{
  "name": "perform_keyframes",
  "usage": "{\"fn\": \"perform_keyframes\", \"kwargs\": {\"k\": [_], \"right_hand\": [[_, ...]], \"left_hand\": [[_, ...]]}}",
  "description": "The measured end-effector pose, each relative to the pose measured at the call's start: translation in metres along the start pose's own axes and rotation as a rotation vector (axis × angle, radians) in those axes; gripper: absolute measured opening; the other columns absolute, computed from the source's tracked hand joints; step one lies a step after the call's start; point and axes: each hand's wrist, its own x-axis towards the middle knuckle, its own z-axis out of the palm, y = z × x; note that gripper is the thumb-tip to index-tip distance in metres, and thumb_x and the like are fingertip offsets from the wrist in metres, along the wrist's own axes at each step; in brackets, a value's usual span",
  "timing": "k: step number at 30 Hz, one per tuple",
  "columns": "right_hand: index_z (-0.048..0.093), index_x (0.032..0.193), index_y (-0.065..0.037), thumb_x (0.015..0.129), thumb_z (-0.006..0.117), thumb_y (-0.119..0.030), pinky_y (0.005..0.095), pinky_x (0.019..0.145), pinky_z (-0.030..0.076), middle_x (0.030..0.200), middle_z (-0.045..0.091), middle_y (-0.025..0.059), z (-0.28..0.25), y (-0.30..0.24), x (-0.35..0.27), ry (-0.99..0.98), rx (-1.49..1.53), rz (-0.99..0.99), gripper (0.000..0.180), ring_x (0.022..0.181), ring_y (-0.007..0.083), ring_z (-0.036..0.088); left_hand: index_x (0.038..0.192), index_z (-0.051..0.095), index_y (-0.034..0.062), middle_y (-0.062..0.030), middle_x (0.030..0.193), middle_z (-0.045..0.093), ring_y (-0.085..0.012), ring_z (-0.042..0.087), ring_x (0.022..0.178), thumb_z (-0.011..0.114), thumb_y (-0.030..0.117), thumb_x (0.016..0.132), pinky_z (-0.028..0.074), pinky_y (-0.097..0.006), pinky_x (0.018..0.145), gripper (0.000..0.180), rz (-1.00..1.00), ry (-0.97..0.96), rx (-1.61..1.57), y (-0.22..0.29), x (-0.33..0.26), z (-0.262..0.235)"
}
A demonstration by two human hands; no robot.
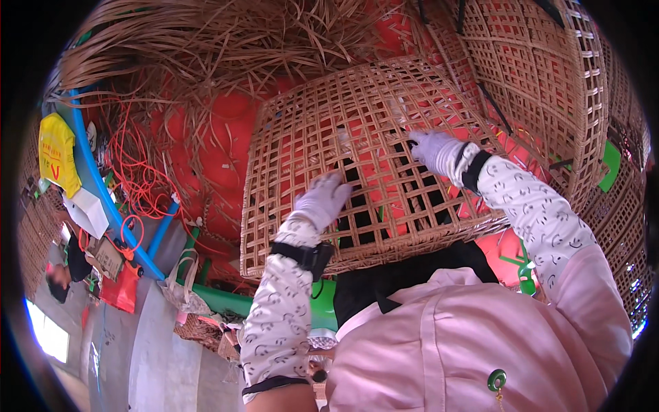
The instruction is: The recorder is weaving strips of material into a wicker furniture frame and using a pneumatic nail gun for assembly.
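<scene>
A wide open-weave wicker panel of brown strips lies tilted before me, its near edge by my lap. Through its square gaps red and black show. My left hand, in a pale glove, rests on the panel's left half, fingers stretched over the strips. Farther to the right, my gloved right hand is on the weave with its fingers bent around the strips; the fingertips are partly hidden. Both forearms wear white patterned sleeves, with a black band near each wrist.
Loose brown strips are heaped at the far left, over a red surface. Tangled orange cord lies beside a blue rim. A large woven piece stands at the right. A yellow bag is at the far left.
</scene>
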Motion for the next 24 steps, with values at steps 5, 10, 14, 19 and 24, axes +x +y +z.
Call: {"fn": "perform_keyframes", "kwargs": {"k": [5,10,14,19,24], "right_hand": [[0.057,0.104,-0.003,0.078,0.054,-0.009,0.0409,0.074,0.05,0.098,0.056,0.0171,-0.008,-0.013,-0.014,-0.043,-0.295,-0.151,0.027,0.087,0.0323,0.06],[0.054,0.105,-0.004,0.078,0.057,-0.01,0.0386,0.073,0.051,0.101,0.055,0.0186,0.0,-0.013,-0.004,-0.17,-0.211,0.046,0.027,0.089,0.0329,0.06],[0.052,0.106,-0.007,0.071,0.059,-0.006,0.039,0.075,0.049,0.101,0.052,0.0145,-0.014,-0.043,-0.032,-0.023,-0.305,-0.096,0.035,0.09,0.0302,0.057],[0.056,0.105,-0.005,0.072,0.056,-0.004,0.0385,0.078,0.048,0.104,0.053,0.0163,-0.005,-0.043,-0.041,-0.145,-0.107,-0.141,0.032,0.093,0.0324,0.057],[0.059,0.097,-0.006,0.071,0.055,-0.004,0.0385,0.081,0.046,0.097,0.057,0.0146,-0.002,-0.042,-0.045,-0.118,0.021,-0.154,0.027,0.095,0.0313,0.056]], "left_hand": [[0.137,0.023,0.0195,-0.0111,0.145,0.011,-0.0358,0.017,0.131,0.03,0.042,0.089,0.017,-0.053,0.103,0.054,-0.262,-0.136,0.186,-0.087,-0.042,-0.022],[0.139,0.018,0.0171,-0.0096,0.146,0.011,-0.0332,0.016,0.132,0.03,0.048,0.088,0.018,-0.053,0.103,0.061,-0.274,-0.155,0.329,-0.105,-0.018,-0.006],[0.138,0.019,0.021,-0.0048,0.146,0.011,-0.0329,0.015,0.132,0.031,0.048,0.087,0.018,-0.059,0.1,0.059,-0.41,-0.061,0.224,-0.043,-0.049,-0.022],[0.136,0.026,0.0238,-0.0049,0.145,0.016,-0.0364,0.015,0.132,0.032,0.046,0.088,0.013,-0.061,0.1,0.053,-0.222,-0.143,0.317,-0.005,-0.085,-0.013],[0.135,0.028,0.0236,-0.003,0.144,0.021,-0.0343,0.016,0.132,0.032,0.045,0.089,0.012,-0.06,0.1,0.051,-0.19,-0.111,0.298,-0.002,-0.094,-0.012]]}}
